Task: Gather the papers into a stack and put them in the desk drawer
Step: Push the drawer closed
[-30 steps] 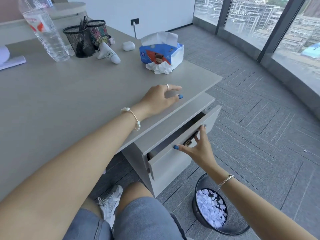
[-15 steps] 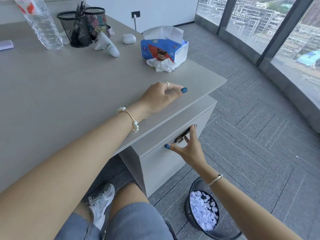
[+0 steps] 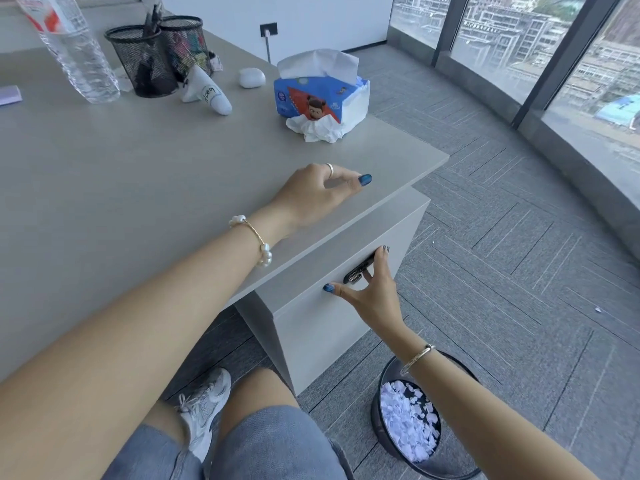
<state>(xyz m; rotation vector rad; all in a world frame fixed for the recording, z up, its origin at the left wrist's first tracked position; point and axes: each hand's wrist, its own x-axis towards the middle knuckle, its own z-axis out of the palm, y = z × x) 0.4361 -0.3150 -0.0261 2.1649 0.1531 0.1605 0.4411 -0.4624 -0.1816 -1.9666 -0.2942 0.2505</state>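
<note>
The grey desk drawer (image 3: 322, 327) under the desk's right end is closed flush with its cabinet. My right hand (image 3: 372, 289) rests against the drawer front, fingers spread around the black handle (image 3: 358, 271), thumb pointing left. My left hand (image 3: 315, 195) lies on the desk top (image 3: 138, 174) near its right front edge, fingers loosely curled, holding nothing. No stack of papers shows on the desk; only a corner of a pale sheet (image 3: 8, 95) is visible at the far left edge.
A tissue box (image 3: 320, 98), a white earbud case (image 3: 251, 77), a toy plane (image 3: 207, 93), two mesh pen cups (image 3: 152, 60) and a water bottle (image 3: 79, 53) stand at the desk's back. A black bin (image 3: 408, 420) of shredded paper sits on the carpet beside the cabinet.
The drawer, open one second ago, has been pushed shut by my right hand. My left hand has stayed on the desk top.
</note>
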